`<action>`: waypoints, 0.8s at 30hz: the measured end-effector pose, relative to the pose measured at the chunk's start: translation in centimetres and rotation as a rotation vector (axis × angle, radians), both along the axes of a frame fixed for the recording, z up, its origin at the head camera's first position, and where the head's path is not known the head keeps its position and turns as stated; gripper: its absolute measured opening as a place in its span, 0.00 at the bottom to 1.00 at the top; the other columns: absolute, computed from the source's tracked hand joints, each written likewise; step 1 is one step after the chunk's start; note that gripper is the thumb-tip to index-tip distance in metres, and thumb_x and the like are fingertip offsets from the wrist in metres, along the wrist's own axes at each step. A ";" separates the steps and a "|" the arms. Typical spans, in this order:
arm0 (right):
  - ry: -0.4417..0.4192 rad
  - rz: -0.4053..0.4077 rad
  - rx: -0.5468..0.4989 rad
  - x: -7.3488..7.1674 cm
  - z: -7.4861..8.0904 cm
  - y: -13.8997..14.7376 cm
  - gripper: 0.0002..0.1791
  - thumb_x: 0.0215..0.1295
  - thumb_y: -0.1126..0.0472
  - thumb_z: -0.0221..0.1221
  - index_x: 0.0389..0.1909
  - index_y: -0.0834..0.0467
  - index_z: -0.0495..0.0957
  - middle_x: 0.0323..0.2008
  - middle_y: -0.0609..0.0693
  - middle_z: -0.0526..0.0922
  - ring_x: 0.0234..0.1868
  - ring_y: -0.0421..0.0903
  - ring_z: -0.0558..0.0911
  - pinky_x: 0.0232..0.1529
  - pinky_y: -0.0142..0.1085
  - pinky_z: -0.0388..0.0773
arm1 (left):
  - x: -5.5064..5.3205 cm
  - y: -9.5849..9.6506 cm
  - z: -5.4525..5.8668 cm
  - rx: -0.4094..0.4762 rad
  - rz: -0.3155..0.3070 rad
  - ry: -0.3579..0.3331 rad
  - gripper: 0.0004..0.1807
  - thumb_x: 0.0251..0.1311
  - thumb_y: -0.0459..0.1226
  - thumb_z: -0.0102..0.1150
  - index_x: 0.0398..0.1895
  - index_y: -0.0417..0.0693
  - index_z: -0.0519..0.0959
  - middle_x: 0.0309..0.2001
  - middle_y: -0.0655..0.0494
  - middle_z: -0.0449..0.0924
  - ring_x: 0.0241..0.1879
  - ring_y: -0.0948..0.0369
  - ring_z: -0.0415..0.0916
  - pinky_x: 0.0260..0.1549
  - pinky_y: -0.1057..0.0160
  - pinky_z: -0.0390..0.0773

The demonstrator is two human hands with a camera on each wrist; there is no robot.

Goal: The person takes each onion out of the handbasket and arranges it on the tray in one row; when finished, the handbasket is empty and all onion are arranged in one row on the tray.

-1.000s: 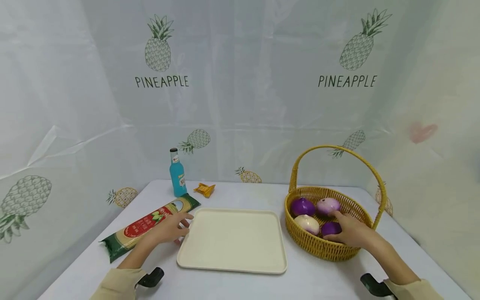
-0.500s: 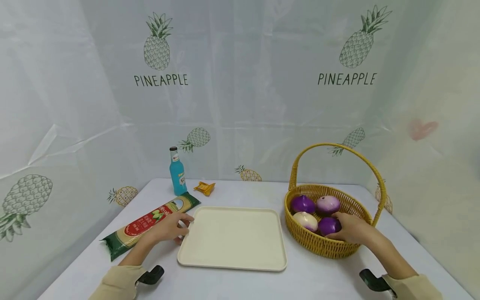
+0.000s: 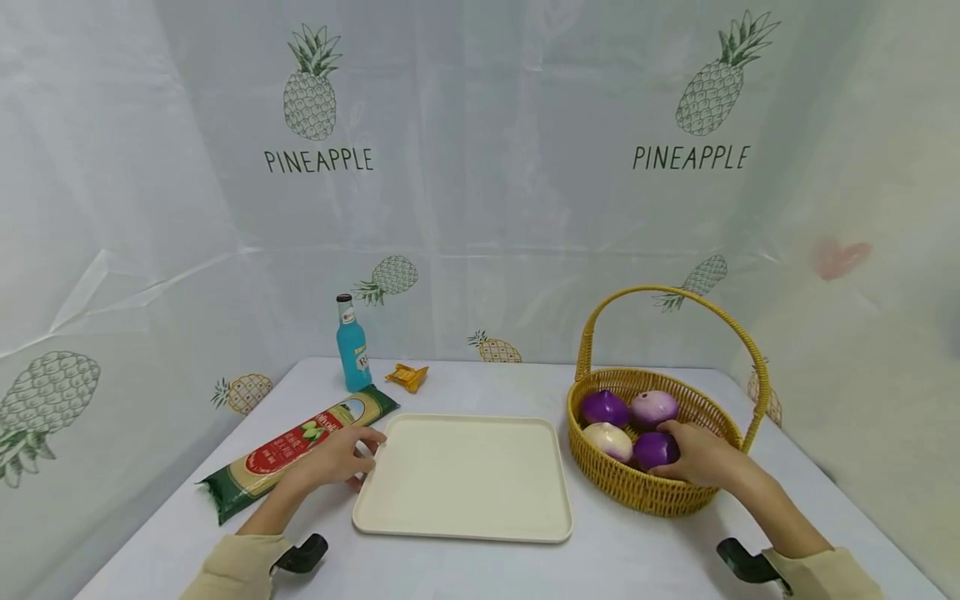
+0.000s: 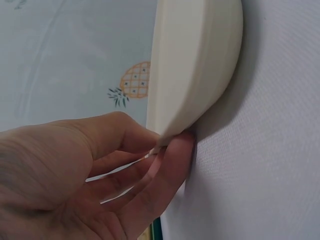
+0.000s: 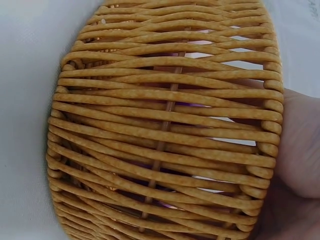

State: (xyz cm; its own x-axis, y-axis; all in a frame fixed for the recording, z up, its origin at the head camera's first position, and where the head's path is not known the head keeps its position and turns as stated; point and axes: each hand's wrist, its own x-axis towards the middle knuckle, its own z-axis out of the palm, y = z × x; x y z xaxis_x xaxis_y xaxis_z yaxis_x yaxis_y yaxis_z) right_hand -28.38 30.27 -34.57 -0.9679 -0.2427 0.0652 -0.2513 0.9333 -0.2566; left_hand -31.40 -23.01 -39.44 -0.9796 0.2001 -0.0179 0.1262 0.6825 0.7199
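In the head view a cream rectangular tray (image 3: 465, 479) lies mid-table. My left hand (image 3: 339, 457) is at its left edge; in the left wrist view the thumb and fingers (image 4: 176, 157) pinch the tray's rim. To the right stands a yellow wicker basket (image 3: 637, 493) with a tall arched handle. My right hand (image 3: 699, 454) reaches over its near right rim and grips a dark purple onion (image 3: 654, 450). Beside that onion lie another purple onion (image 3: 604, 407), a pale pink-purple one (image 3: 653, 408) and a whitish one (image 3: 609, 441). The basket wall hides most of this hand in the right wrist view.
A long green-and-red packet (image 3: 292, 450) lies slanted left of the tray, behind the left hand. Further back stand a blue bottle (image 3: 352, 350) and an orange-wrapped piece (image 3: 407, 377). The basket handle arches above the onions. A pineapple-print curtain (image 3: 480, 208) encloses the white table.
My right hand has closed round the near dark purple onion, which has shifted slightly left and shows more. The left hand keeps its place at the tray's edge.
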 end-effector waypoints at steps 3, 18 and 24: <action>0.015 -0.008 -0.005 0.0 0.0 0.0 0.45 0.49 0.45 0.72 0.58 0.73 0.69 0.48 0.68 0.80 0.50 0.65 0.79 0.49 0.60 0.79 | 0.0 0.1 0.0 -0.003 0.010 0.002 0.25 0.53 0.25 0.62 0.58 0.37 0.76 0.43 0.47 0.76 0.32 0.58 0.75 0.23 0.60 0.85; 0.194 -0.008 -0.084 0.9 2.4 -2.9 0.44 0.50 0.46 0.72 0.62 0.67 0.68 0.51 0.71 0.76 0.47 0.64 0.80 0.42 0.57 0.83 | -0.1 0.1 -0.2 -0.003 0.041 -0.019 0.24 0.54 0.25 0.61 0.56 0.39 0.78 0.43 0.47 0.75 0.32 0.57 0.75 0.23 0.62 0.85; 0.240 0.015 -0.121 0.4 3.8 -5.3 0.45 0.50 0.46 0.72 0.64 0.64 0.68 0.55 0.69 0.75 0.47 0.59 0.81 0.42 0.52 0.84 | -0.2 -0.1 -0.2 0.000 0.033 -0.002 0.24 0.52 0.25 0.62 0.56 0.39 0.78 0.43 0.48 0.75 0.32 0.58 0.75 0.22 0.61 0.84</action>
